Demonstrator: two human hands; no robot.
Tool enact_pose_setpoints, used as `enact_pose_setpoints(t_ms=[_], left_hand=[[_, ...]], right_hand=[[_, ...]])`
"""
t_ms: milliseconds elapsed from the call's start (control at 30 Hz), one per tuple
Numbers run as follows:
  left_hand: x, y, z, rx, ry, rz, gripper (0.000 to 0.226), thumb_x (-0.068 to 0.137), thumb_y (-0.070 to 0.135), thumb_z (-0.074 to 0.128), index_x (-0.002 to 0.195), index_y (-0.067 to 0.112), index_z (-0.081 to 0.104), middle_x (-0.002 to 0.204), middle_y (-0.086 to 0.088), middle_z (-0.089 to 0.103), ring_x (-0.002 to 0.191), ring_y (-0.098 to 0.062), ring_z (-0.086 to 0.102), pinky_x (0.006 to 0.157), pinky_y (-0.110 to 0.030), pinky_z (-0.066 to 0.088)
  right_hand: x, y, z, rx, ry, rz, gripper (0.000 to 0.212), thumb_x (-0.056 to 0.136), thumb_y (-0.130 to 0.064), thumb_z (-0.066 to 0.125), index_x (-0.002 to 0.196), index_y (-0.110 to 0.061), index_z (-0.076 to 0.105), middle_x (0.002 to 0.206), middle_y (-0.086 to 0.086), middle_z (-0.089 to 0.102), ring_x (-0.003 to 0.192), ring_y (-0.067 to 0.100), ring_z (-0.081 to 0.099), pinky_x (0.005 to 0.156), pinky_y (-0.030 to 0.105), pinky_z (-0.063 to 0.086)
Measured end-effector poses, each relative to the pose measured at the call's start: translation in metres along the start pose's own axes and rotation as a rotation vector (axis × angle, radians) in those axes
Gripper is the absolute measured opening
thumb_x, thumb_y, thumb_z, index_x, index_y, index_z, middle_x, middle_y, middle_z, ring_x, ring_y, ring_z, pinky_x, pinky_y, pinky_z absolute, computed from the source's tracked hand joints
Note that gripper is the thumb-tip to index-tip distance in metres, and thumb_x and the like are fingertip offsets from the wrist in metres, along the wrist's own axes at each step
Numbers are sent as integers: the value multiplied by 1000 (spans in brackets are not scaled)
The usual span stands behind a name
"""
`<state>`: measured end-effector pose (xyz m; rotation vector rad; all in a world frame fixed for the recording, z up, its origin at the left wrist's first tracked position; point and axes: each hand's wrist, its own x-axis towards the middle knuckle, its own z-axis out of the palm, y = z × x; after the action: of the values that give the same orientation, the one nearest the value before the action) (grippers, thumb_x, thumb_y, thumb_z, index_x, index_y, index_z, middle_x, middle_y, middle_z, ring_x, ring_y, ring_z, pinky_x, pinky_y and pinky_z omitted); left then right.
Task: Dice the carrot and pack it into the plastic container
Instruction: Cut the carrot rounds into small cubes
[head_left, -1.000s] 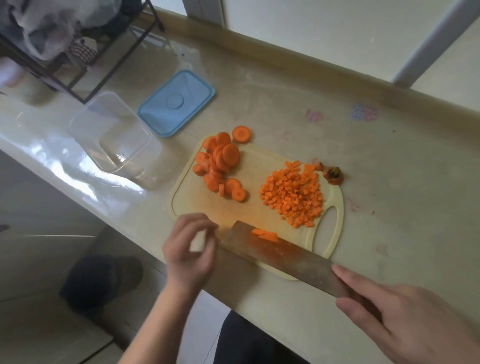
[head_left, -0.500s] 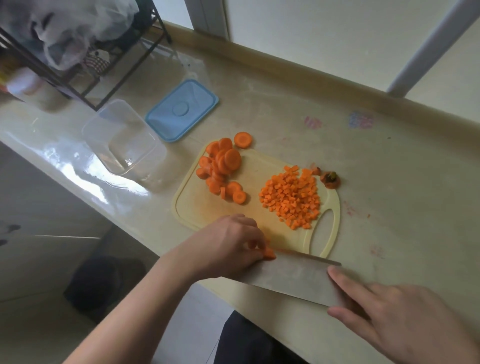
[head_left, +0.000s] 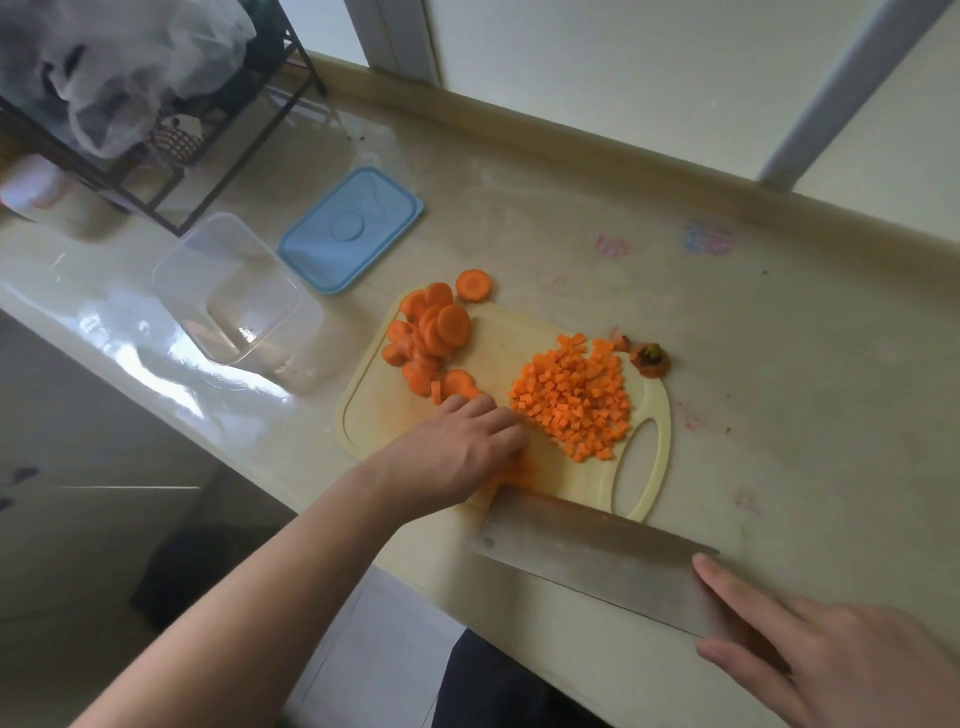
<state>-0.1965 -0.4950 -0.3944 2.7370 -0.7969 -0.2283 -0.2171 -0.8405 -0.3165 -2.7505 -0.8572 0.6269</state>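
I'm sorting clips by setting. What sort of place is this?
Most likely a home kitchen counter: a cutting board with sliced and diced carrot, a cleaver, and a clear plastic container with its blue lid on a worn, stained worktop.

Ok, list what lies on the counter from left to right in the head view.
Clear plastic container → blue lid → carrot rounds → diced carrot → carrot top.

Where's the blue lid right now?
In the head view, the blue lid lies flat on the counter, upper left of the cutting board and right beside the empty plastic container.
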Motion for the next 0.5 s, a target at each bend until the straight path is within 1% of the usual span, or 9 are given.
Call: enact_pose_setpoints(t_ms=[67,133,200,267,333,400,433,467,500], left_hand=[[0,-1,5,-3,14,52,13,100,7,51,102,12,63,101,-4,59,85,-24,48,75,-39,45],[-1,-3,7,-1,33,75,22,104,11,43,102,10,65,99,-6,60,86,-26,50,76,-41,45],[-2,-5,7,-9,48,97,27,104,13,42,100,9,68,97,-8,62,85,-28,52,76,-43,47],[-3,-6,7,-22,64,127,30,104,12,42,99,7,71,96,-10,64,84,-30,54,73,-44,48],[-5,-6,7,-34,88,138,37,105,11,36,99,6,73,96,-11,65,83,-31,55,71,-43,48],[-6,-6,9,-36,109,135,44,107,11,30,100,6,73,97,-12,66,82,-31,56,71,-43,48],[-7,-7,10,-32,115,135,43,107,10,31,101,5,73,97,-12,66,83,-31,57,71,-43,48],[-7,-7,11,-29,122,136,42,107,10,31,102,5,73,98,-12,66,83,-32,57,72,-43,48],[-7,-7,12,-29,130,138,42,107,9,31,104,5,72,100,-12,66,85,-32,58,73,-43,47]], right_hand=[[-4,4,-1,27,-3,41,65,90,-71,28,117,-29,69,45,1,58,27,22,47,27,32,38],[-8,9,0,52,18,77,59,88,-73,30,131,-39,52,51,-1,64,30,23,51,28,34,42],[-12,17,3,79,36,105,60,86,-75,33,141,-50,33,59,0,69,36,24,57,32,36,45],[-14,23,6,111,78,107,60,86,-74,35,142,-56,26,65,1,71,42,24,62,38,37,50],[-14,25,4,147,109,110,54,86,-73,37,138,-59,32,70,1,73,49,22,67,46,33,54],[-13,22,1,202,117,134,49,86,-72,37,129,-53,50,79,1,76,61,22,71,50,26,51],[-13,19,0,247,101,163,50,86,-73,36,123,-48,59,83,0,76,65,20,72,56,28,49],[-12,17,-1,297,88,196,52,85,-74,35,120,-47,62,83,-4,76,67,15,72,59,23,46],[-12,15,-2,347,87,232,51,84,-76,34,121,-49,60,81,-10,75,67,6,68,61,22,47]])
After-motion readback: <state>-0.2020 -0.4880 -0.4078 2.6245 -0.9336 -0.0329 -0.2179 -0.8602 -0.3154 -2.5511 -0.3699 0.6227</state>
